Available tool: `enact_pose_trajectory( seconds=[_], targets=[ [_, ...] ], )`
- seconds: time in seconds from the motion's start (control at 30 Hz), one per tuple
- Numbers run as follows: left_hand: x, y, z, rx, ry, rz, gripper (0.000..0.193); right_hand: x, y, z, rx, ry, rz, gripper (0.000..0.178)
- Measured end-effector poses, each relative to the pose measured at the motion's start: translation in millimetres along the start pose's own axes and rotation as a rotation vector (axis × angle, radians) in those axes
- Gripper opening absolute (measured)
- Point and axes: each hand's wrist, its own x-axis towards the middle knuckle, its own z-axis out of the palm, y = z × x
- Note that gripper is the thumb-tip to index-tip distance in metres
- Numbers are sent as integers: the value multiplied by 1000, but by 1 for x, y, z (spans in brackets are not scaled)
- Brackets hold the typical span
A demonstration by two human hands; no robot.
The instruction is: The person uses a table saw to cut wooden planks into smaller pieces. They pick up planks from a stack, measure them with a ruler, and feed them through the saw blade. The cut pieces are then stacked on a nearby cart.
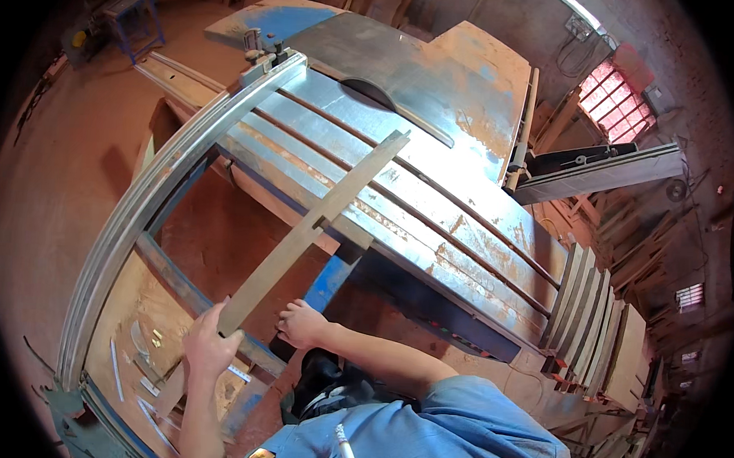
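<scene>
My left hand [210, 341] is closed round the near end of a long, slightly curved wooden strip [284, 254], notched partway along its edge and at its far end. The strip slants away over the grooved metal table [416, 223] of a panel saw, its far end lying short of the saw blade [369, 91]. To the right of the strip, my right hand [301, 323] has its fingers curled over the near end of a blue metal bar [328, 280]. Its fingertips are partly hidden.
A long aluminium fence [165, 171] curves along the left. Several curved wooden pieces [580, 312] stand in a row at the table's right end. A wooden board [125, 333] at lower left holds rulers and scraps. Timber offcuts [652, 258] pile against the right wall.
</scene>
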Motion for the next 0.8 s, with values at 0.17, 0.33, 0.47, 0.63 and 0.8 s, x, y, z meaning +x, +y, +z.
enact_pose_trajectory(
  seconds=[0.17,0.33,0.47,0.63,0.8],
  targets=[
    [55,-6,20,83,46,47,51,10,10,-8,145,-193,-3,25],
    [100,4,35,93,10,49,54,11,22,-7,245,-226,-43,23],
    [133,18,55,121,14,20,52,16,25,-13,303,-326,-89,27],
    [181,50,80,104,-13,-12,51,21,32,-20,349,-440,-151,39],
    [236,74,98,91,-33,-49,53,23,43,-28,395,-444,-283,45]
  ],
)
